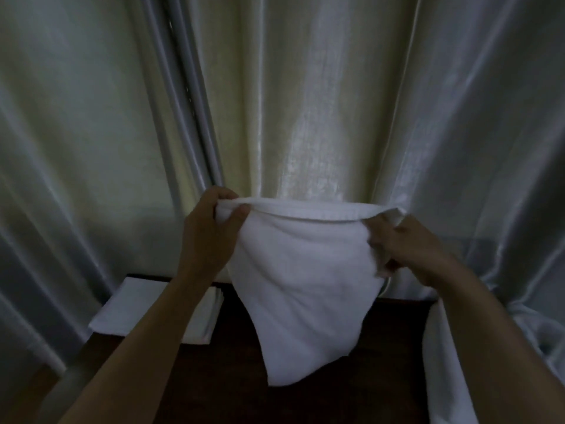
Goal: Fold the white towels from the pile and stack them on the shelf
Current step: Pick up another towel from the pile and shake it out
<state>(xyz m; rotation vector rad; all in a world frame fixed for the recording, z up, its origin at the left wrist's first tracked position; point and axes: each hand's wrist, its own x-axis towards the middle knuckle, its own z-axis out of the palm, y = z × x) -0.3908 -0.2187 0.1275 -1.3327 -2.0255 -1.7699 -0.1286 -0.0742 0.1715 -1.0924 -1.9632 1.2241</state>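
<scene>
- At the far left, a folded white towel (pixel 122 304) is lying flat on the dark wooden surface (pixel 321 402), close against the pale curtain (pixel 305 102); judging by the task, this is the stack being built, though whether the dark surface is the shelf itself is hard to say.
- Next along, the left hand (pixel 211 234) is pinching one top corner of the hanging towel (pixel 299 286), thumb and fingers curled tight round a bunched bit of hem.
- In the middle, that towel is hanging in the air in front of the curtain, its top edge stretched between the two hands and sagging a little, its body tapering to a loose point just above the dark surface.
- Further right, the right hand (pixel 409 249) is gripping the other top corner, fingers curled into the cloth; the picture is blurred there, so exactly how much cloth it is holding is unclear.
- At the far right, more white cloth (pixel 440 347) is draping down past the right forearm; it is probably another towel or part of the pile, but I cannot tell.
- What could go wrong, as I judge it: the lower edge is hanging skewed, so a fold made now is likely coming out crooked.
- The bunched left corner could be slipping free if the hands are pulling the hem taut.
- The dangling tip may be dragging across the finished towel and disturbing it.
</scene>
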